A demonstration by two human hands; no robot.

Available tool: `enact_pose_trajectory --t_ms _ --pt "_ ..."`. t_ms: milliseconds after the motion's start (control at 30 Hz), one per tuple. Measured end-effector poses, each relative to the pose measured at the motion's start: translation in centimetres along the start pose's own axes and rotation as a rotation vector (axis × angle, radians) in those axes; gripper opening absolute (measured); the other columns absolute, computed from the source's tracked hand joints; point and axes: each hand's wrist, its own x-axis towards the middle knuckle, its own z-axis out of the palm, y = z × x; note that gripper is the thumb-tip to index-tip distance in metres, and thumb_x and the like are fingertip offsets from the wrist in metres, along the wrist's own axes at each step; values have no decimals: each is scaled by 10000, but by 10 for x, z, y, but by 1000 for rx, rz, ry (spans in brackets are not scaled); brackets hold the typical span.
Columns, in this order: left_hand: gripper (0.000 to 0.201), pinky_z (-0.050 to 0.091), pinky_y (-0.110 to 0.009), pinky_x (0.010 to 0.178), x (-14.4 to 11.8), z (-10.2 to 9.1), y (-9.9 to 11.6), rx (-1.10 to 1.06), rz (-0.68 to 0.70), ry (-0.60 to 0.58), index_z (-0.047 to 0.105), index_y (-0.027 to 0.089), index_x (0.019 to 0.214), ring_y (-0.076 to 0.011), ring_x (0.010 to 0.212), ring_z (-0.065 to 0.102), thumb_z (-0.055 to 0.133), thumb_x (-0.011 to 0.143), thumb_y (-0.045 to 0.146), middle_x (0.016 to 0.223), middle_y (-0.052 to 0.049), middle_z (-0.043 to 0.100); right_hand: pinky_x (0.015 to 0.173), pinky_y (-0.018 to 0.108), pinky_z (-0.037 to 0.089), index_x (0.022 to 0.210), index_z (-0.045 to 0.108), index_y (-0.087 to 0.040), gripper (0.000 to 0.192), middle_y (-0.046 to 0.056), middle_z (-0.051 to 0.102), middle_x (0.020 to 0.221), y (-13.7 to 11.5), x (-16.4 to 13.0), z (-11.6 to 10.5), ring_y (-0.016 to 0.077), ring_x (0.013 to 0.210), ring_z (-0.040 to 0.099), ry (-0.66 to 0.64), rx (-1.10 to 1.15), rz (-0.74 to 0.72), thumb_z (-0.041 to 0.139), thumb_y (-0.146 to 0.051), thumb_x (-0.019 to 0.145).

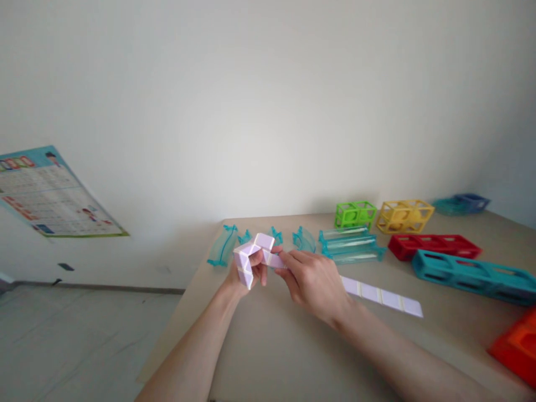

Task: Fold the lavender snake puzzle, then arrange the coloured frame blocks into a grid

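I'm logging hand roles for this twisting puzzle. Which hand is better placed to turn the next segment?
Probably the right hand: it pinches the white snake puzzle where the folded end meets the straight tail lying across the table. The left hand cradles the folded end, steadying it.

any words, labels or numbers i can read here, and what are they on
None can be read.
Wall poster: rows of print and small coloured figures, all too small and blurred to make out.
White-and-lilac folding puzzle held by the left hand and right hand: no markings visible.
Coloured plastic frames on the table: no labels visible.
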Motion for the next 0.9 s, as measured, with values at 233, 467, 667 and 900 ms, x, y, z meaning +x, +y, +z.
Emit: enact_pose_trajectory --t_ms 233,467,667,900 --pt "413 318 -187 267 -2 7 -1 81 51 74 680 113 745 -91 277 492 809 594 475 634 -66 716 565 286 342 932 592 -187 242 73 705 869 -7 -3 -1 213 736 669 -19 48 99 402 -334 961" --pt "360 381 -193 339 -3 14 -3 62 35 112 723 137 788 -92 364 525 837 569 398 615 -49 706 536 292 327 865 588 -187 281 82 713 817 -7 -2 1 217 691 673 -31 27 183 377 -343 966" --pt "400 522 -289 506 -2 15 -12 34 155 76 745 246 958 -138 521 624 839 571 274 931 -52 753 534 280 304 852 588 -203 326 53 717 846 2 2 1 191 706 670 -8 30 216 336 -360 986" --pt "346 513 -303 559 -3 15 -11 227 224 90 753 201 975 -148 542 609 807 636 249 849 -59 748 549 269 322 872 612 -198 374 73 716 814 4 3 0 200 688 673 -59 59 219 295 -351 999"
